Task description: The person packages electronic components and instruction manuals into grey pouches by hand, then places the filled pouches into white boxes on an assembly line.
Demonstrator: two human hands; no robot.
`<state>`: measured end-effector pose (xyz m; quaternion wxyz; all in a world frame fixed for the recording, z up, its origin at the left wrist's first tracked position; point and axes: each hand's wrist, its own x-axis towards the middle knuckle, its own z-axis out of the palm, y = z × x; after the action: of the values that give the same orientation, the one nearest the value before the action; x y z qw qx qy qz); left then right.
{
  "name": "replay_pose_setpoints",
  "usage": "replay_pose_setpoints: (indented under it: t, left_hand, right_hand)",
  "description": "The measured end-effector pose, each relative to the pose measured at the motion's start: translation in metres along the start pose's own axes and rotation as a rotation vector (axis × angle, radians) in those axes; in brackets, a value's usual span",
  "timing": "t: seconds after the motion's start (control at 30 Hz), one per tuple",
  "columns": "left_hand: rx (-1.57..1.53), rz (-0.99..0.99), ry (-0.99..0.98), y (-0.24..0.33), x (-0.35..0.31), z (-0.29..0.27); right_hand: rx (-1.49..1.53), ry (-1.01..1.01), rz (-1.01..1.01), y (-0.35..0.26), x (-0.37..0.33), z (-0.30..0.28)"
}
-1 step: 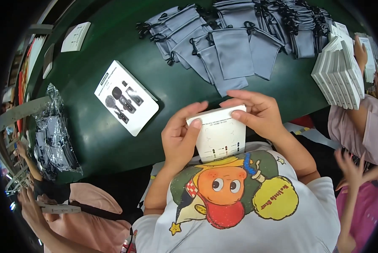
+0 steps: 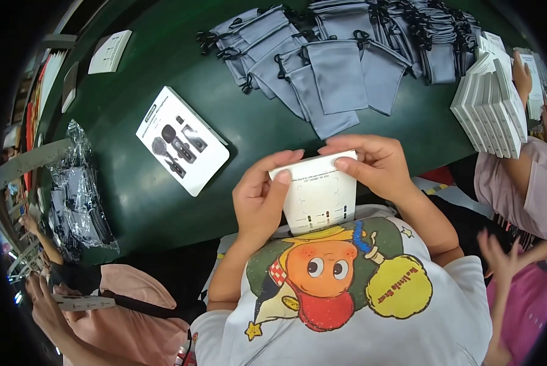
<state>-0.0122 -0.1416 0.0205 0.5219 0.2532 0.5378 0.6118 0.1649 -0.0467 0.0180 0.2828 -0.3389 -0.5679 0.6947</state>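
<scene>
Clamps white printed box (image 2: 320, 188) between left hand (image 2: 260, 194) and right hand (image 2: 374, 163), with microphone box (image 2: 183, 141) left of it, gray drawstring pouches (image 2: 336, 76) beyond it.

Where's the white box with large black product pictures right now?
In the head view, the white box lies left of centre on the green table, between the clear plastic bag and the left hand.

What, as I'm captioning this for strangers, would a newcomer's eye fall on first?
Probably the big cartoon print on the white shirt, lower middle. Just above it, the left hand and right hand hold a white box between them. Farther off, grey drawstring pouches lie heaped at the top of the view, on the green table.
</scene>
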Motion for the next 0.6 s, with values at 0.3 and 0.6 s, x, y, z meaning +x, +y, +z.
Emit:
replay_pose_setpoints:
  t: [0.3,0.6]
  left_hand:
    - [-0.013,-0.129,-0.068,0.008,0.004,-0.009]
    - [0.016,0.22,-0.264,-0.009,0.003,-0.015]
  right_hand:
    - [-0.037,0.0,0.14,-0.009,0.003,0.0]
    - [0.097,-0.093,0.135,-0.01,0.006,-0.004]
